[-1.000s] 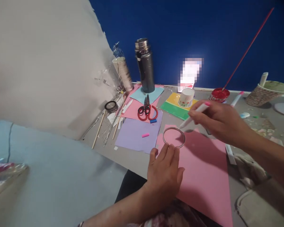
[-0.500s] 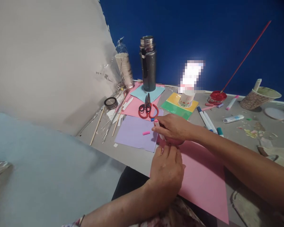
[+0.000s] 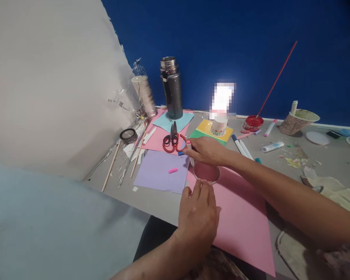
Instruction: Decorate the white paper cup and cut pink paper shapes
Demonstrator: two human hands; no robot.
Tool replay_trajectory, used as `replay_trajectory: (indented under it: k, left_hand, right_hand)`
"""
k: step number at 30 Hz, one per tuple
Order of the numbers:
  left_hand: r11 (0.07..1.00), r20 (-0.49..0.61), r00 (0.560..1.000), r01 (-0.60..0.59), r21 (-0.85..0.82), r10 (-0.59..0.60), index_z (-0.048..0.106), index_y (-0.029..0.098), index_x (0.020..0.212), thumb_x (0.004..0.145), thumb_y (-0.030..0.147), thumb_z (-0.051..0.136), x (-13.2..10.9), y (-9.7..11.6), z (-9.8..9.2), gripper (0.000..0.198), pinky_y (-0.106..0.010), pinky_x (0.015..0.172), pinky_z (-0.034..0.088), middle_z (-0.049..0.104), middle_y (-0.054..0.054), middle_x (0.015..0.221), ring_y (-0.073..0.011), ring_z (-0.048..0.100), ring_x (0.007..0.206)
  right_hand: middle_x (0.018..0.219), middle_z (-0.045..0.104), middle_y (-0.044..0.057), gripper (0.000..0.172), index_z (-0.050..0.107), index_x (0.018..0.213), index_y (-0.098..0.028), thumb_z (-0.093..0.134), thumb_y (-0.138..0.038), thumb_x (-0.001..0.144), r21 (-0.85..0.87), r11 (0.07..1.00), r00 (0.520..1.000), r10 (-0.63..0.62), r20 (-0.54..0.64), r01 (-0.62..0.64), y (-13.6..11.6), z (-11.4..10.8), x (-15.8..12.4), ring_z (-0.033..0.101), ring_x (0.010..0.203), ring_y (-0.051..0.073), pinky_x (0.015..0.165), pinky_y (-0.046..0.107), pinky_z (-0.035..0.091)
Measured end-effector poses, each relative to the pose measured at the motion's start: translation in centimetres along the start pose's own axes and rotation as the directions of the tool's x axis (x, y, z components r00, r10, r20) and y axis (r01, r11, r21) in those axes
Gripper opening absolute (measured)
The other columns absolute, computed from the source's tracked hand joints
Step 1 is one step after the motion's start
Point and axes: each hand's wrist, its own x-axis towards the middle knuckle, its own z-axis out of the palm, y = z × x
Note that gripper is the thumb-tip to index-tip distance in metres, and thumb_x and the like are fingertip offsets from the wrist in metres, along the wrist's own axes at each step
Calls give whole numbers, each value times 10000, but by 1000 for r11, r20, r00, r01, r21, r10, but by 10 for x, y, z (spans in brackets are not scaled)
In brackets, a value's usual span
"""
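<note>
Ring (image 3: 218, 172) on pink paper (image 3: 242, 221) — left hand (image 3: 197, 217), fingers loosely together, at its near rim, likely steadying it; right hand (image 3: 207, 151) pinches a marker (image 3: 191, 160) near-upright beside it.

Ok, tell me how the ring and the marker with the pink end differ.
The ring is a round hoop; the marker is a straight stick. The ring lies flat on the pink sheet, while the marker is held roughly upright in the right hand. The ring has an open middle, whereas the marker shows a white body. Both have a hand at them: the left hand is at the ring's near rim.
</note>
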Motion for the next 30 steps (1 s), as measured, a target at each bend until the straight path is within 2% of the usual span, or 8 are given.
replay_trajectory:
  k: [4,8,13,16,19,22,27,30]
  left_hand:
    - [1000,-22,1000,-5,-7,5,654,59,1326,960,391,661,-2,-2,4,494,-444,867,499,688,-164,1349,-293,593,1275]
    - [1000,-20,1000,-3,-22,2,639,64,1335,962,355,658,-2,-2,4,474,-437,856,490,684,-158,1351,-285,592,1279]
    - [1000,7,1000,-18,-24,19,615,70,1341,974,321,645,-1,-4,0,447,-453,869,478,668,-160,1351,-288,582,1285]
    - [999,19,999,-25,-29,26,615,79,1322,976,309,642,1,-5,-2,416,-455,868,476,672,-155,1326,-287,591,1266]
    - [999,18,999,-36,-37,37,607,91,1318,977,274,627,4,-6,-4,388,-446,862,480,683,-145,1281,-281,613,1220]
    - [997,-3,998,-64,-43,64,553,87,1387,983,201,580,6,-9,-4,421,-440,870,485,692,-151,1249,-278,640,1172]
    - [989,-27,996,-83,-123,80,313,55,1569,933,46,472,10,-22,-1,656,-401,792,497,731,-135,1072,-255,698,964]
    - [984,30,997,-69,-164,75,185,46,1618,921,36,433,16,-30,-5,739,-385,769,503,745,-115,953,-258,707,875]
  right_hand:
    - [752,635,70,337,576,812,-189,448,-413,1029,73,992,993,107,-58,-103,17,-2,-2,481,653,182,601,302,257]
    - [755,621,55,309,550,798,-198,462,-399,1015,148,979,980,161,-117,-143,36,-4,-15,483,661,175,620,293,279]
    - [670,572,10,275,524,755,-210,492,-350,989,242,953,952,232,-200,-182,52,-5,-50,492,632,163,628,284,298]
    - [708,636,20,254,585,797,-201,496,-340,991,277,947,936,236,-263,-161,56,1,-77,542,655,167,652,284,335]
    - [787,714,35,224,637,872,-200,517,-343,996,271,956,922,204,-330,-115,54,14,-104,594,680,173,674,282,375]
    - [833,748,57,225,651,899,-202,515,-335,1018,197,980,913,116,-390,-40,49,28,-126,647,718,193,684,289,406]
    - [849,748,94,227,644,948,-184,499,-322,1055,25,994,884,-83,-460,107,36,43,-146,668,761,226,732,323,448]
    - [829,729,87,184,632,964,-180,504,-278,1053,-32,988,883,-149,-445,151,27,47,-153,641,732,215,709,321,437]
